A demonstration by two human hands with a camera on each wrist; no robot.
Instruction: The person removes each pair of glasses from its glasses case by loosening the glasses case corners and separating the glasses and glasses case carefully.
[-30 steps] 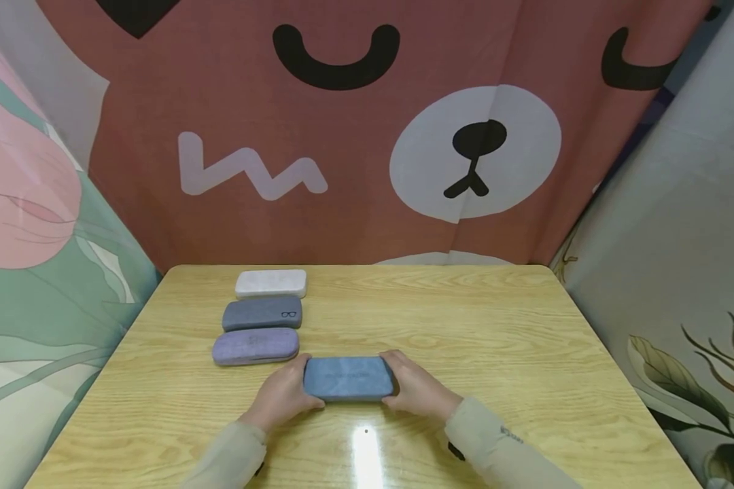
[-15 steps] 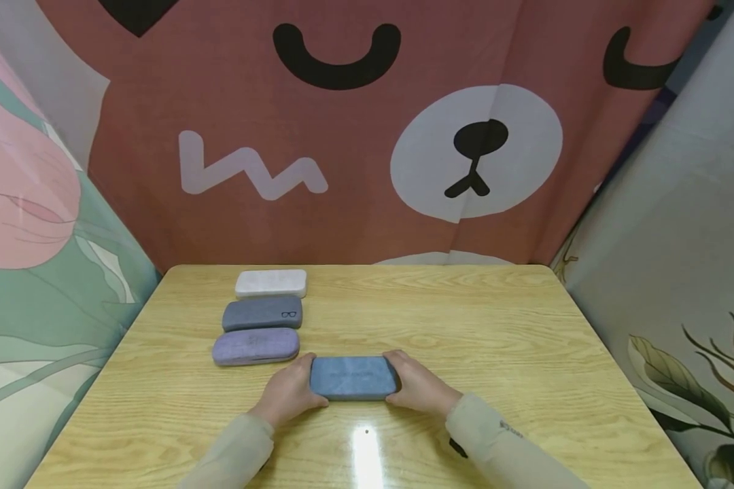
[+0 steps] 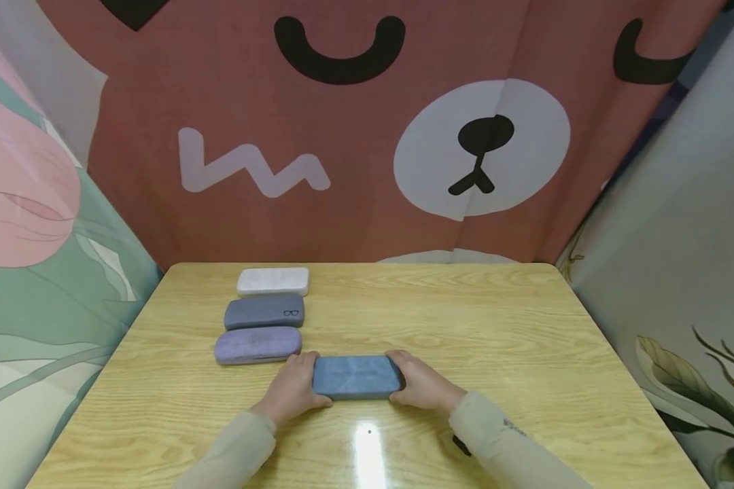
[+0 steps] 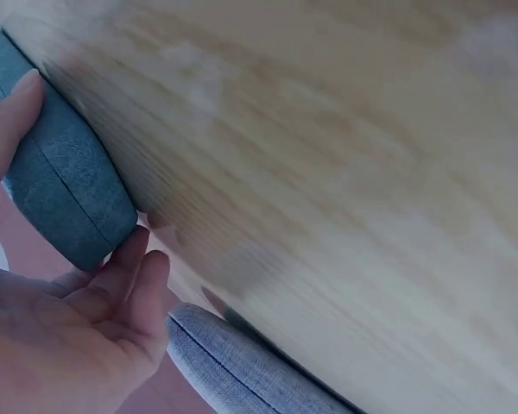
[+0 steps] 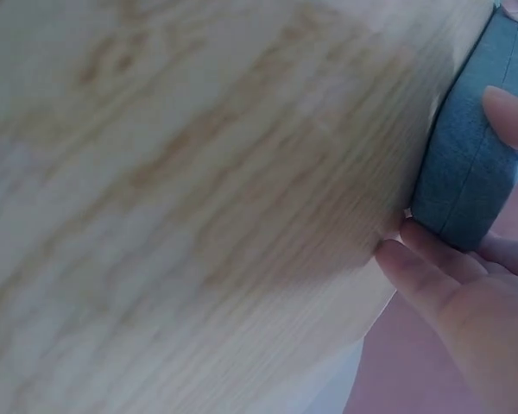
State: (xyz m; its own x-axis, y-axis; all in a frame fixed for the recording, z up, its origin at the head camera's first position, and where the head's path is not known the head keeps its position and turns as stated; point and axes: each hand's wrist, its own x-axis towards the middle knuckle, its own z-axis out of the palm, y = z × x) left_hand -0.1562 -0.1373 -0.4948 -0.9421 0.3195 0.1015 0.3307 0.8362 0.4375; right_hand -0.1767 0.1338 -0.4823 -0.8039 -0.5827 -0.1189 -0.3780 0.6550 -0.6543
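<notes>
A blue glasses case (image 3: 357,377) lies lengthwise near the front middle of the table in the head view. My left hand (image 3: 289,388) grips its left end, thumb on the near side and fingers at the far side. At the opposite end my right hand (image 3: 427,384) holds it the same way. The left wrist view shows the case's seamed end (image 4: 69,177) between thumb and fingers, close to the wood. In the right wrist view, the other end (image 5: 466,164) sits between the right thumb and fingers.
Three more cases are lined up at the left: purple (image 3: 258,345), grey-blue with a small glasses print (image 3: 263,312), and white (image 3: 273,281) farthest back. The purple one is just beyond my left fingers. Behind the wooden table (image 3: 495,326) hangs a bear-print curtain (image 3: 342,224).
Both hands have shifted the blue glasses case slightly to the right along the table. The three other cases have stayed in place; the head view has tilted a little.
</notes>
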